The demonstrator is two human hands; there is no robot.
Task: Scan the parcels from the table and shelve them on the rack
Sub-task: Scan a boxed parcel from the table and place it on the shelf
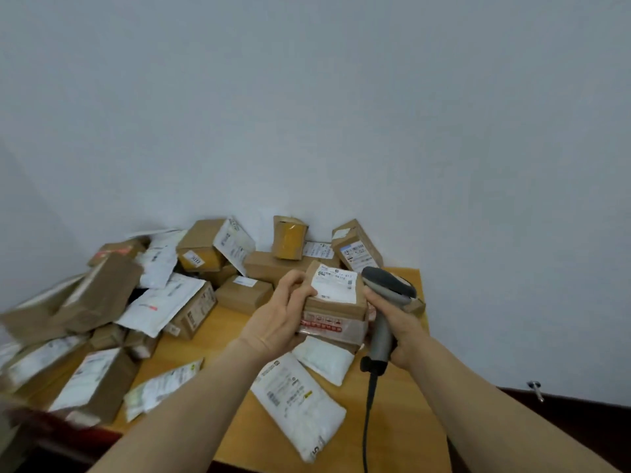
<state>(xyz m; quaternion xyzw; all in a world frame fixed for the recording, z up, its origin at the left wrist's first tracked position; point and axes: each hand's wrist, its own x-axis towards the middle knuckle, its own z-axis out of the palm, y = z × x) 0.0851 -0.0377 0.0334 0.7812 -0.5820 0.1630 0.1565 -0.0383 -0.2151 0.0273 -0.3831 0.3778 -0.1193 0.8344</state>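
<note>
1 box (336, 302) sat gripped in your left hand (276, 324); your right hand (401, 331) clasped the scanner (387, 291). Scanning seemed underway; the label (336, 285) needed aiming at next.

Wooden table (218, 337), heaped parcels (244, 295) (boxes, mailers)
</note>
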